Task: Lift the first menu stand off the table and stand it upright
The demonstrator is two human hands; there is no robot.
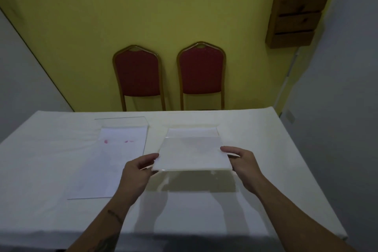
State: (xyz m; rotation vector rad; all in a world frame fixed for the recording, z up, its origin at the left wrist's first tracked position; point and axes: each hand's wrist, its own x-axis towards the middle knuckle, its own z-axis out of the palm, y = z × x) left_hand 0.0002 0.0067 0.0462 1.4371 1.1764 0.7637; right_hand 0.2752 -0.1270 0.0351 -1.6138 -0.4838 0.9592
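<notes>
Yellow wall fills the background, and two red chairs, one chair (139, 73) at 11 o'clock and a second chair (201, 71) at 12 o'clock, stand against it behind the desk (51, 170). A white cloth covers the desk.

At 9 o'clock from the hands, a clear sheet (131, 121) lies flat on the cloth, with a white paper (114, 161) under or inside it. On this paper I see small pink marks (117, 141), but they are too blurred to read.

The left hand (136, 172) pinches the left edge of a white folded packet (193, 155), thumb on top and the other fingers curled below. The packet is in a transparent sleeve and is held a little above the desk, near the middle, with its shadow on the cloth just under it. Its long axis runs from 9 to 3 o'clock, across the person's body, and its far edge tilts down toward 12 o'clock. The right hand (242, 166) holds the right edge in the same way, fingers curled around it. Both hands are equally near, one at each short end.

High at 2 o'clock, a wooden wall rack (296, 8) hangs on the wall. No brand, label or readable writing shows anywhere.
</notes>
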